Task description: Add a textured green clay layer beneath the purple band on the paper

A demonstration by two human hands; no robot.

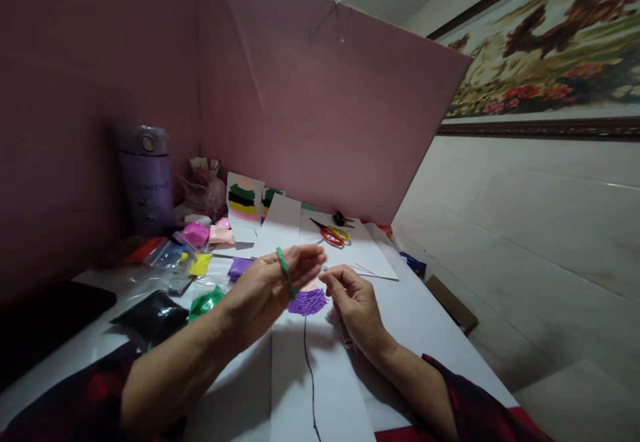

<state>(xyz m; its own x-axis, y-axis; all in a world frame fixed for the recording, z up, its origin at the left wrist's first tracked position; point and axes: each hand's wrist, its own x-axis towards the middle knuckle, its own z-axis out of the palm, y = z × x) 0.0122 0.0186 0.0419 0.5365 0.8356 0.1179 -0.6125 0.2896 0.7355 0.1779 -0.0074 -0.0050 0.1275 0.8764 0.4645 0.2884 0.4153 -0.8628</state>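
Observation:
My left hand (pixel 267 292) is raised over the paper, its fingers stretched out together. A thin green clay strip (pixel 285 272) hangs across it near the thumb, its lower end dangling free. My right hand (pixel 357 305) is close by, thumb and index fingertips pinched together; whatever is between them is too small to make out. Behind and below the hands is a ridged purple clay shape (pixel 307 303) on white paper (pixel 330 389). From it a dark wavy line (pixel 311 375) runs down toward me. A pen-like stick (pixel 346 335) lies partly hidden beside my right hand.
At the left lie a black clay packet (pixel 153 319), a green packet (pixel 206 302), a yellow packet (pixel 200 265) and a pink packet (pixel 196 233). A purple bottle (pixel 145 179) stands behind them. Red-and-yellow-handled scissors (pixel 333 234) rest at the back. Pink panels (pixel 320 115) wall the table.

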